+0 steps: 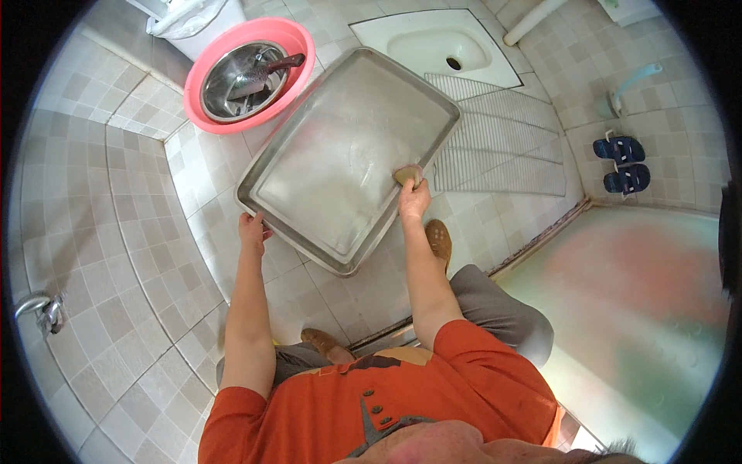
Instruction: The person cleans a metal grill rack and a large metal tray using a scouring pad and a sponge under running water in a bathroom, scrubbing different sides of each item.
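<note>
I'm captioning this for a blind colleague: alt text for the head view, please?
A person's left hand holds the edge of a large metal tray while the right hand holds a pad at its right side. A pink basin and a wire rack lie nearby on the tiled floor.

The tray (325, 170) is silver-grey, the basin (304, 45) pink, wall (116, 240) beige-checked.

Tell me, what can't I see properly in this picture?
All in the head view:
- Underside of the metal tray: hidden, because the tray's inside faces the camera.
- Face of the tan pad turned toward the tray: hidden by the pad itself, with the right hand covering part of it.
- Bottom of the pink basin: covered by the metal bowl.
- Red and green patches at the frosted panel: too blurred to name.
</note>
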### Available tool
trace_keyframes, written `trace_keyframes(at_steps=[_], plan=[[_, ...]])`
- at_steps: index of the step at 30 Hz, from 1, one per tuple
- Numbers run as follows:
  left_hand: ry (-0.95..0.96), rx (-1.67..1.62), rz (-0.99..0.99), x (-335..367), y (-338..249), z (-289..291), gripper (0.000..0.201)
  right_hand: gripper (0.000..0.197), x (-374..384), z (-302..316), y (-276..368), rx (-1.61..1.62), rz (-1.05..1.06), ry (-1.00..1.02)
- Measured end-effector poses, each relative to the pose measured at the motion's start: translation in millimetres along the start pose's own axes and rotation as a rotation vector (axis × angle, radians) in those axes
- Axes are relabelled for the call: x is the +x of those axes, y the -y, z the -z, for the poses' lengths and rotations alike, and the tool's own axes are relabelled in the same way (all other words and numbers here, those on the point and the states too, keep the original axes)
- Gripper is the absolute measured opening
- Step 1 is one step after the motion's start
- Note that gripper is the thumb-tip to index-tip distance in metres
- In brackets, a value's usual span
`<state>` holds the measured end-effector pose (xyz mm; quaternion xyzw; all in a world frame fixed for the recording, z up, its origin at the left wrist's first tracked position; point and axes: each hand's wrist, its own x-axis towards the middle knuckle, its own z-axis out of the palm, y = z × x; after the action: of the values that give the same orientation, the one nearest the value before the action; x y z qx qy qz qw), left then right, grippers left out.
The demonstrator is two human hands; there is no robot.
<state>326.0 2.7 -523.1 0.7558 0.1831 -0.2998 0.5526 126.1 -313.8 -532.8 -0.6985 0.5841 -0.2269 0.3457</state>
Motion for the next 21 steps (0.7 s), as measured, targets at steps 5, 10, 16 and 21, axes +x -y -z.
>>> trace_keyframes(at_steps=[5,10,16,21], plan=[[0.093,-0.031,-0.055,-12.0,-13.5,-16.9,0.025,0.031,3.1,13.8,-4.6,-0.003,-0.016,-0.118],[0.140,-0.030,-0.126,-9.1,-20.4,-25.8,0.023,0.031,9.1,33.7,2.3,-0.025,0.017,-0.150],[0.151,-0.132,-0.243,-23.6,-63.3,-37.2,0.017,0.034,10.1,45.1,15.3,0.014,0.032,-0.203],[0.224,-0.212,-0.330,-27.5,-95.7,-39.7,0.020,0.034,11.6,49.9,28.2,0.018,0.042,-0.259]])
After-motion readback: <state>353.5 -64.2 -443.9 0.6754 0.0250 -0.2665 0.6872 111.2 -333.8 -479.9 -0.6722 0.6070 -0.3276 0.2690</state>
